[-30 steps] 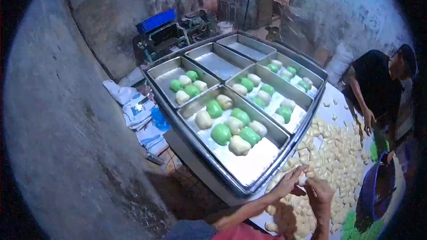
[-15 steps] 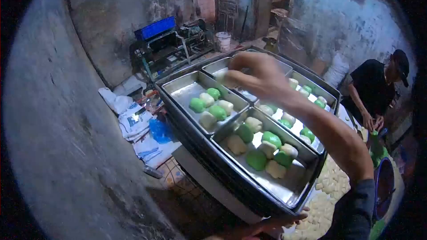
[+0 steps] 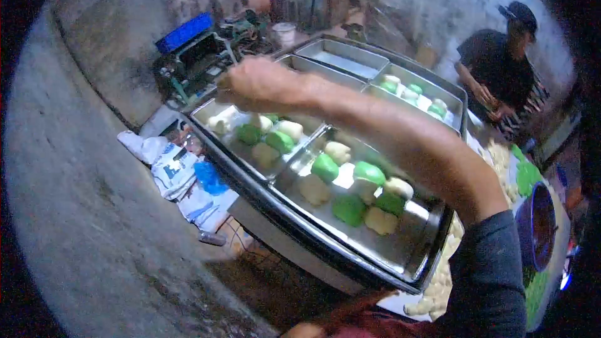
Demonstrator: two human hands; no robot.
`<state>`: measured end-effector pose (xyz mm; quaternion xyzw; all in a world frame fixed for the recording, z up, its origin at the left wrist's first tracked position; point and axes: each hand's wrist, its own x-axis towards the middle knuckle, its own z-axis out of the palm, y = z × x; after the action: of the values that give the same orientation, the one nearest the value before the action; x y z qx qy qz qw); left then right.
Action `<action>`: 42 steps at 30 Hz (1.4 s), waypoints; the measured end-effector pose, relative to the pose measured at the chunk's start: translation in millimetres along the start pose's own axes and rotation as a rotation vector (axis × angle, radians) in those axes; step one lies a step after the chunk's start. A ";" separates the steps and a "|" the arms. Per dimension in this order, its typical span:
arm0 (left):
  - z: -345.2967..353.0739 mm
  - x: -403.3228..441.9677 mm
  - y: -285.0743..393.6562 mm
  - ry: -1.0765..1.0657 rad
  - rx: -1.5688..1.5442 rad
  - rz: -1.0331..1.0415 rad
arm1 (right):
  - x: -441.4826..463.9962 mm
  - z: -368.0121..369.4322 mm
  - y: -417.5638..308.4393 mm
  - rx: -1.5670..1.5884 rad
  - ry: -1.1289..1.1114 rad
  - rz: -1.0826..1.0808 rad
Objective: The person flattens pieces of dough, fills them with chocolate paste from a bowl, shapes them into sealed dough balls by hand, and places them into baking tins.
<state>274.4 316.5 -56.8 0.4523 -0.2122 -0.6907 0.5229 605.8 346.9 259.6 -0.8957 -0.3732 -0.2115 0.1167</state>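
Note:
My right hand (image 3: 260, 84) reaches across from the right over the far corner of the left metal tray (image 3: 203, 111). Its fingers point down and are smeared by motion, so whether they hold anything is unclear. Just under them lies a white dough piece (image 3: 219, 124). Green dough pieces (image 3: 280, 141) and more white ones sit beside it. The near metal tray (image 3: 407, 256) holds several green and white dough pieces (image 3: 368, 174) in staggered rows. Only a blurred bit of my left hand or forearm (image 3: 305, 330) shows at the bottom edge, fingers not visible.
Other metal trays (image 3: 341, 56) share the dark-rimmed stack. Pale dough pieces (image 3: 438, 281) and a dark basin (image 3: 537, 225) are at right, where a co-worker in black (image 3: 494, 69) handles something. A machine with a blue hopper (image 3: 183, 32), plastic bags (image 3: 175, 169) and a wall flank the left.
My right hand has moved left and lower over the left tray, where another white piece now shows. My left hand has left the near tray's edge. The view has shifted.

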 end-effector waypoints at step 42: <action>279.3 235.8 -11.0 -0.234 1.510 0.844 | -789.6 -94.0 -352.2 0.856 1.629 1.875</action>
<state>21.7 54.7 -20.3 0.4877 -0.8153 -0.1559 0.2706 -173.5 68.0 -7.4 -0.3219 0.5268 -0.3926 0.6817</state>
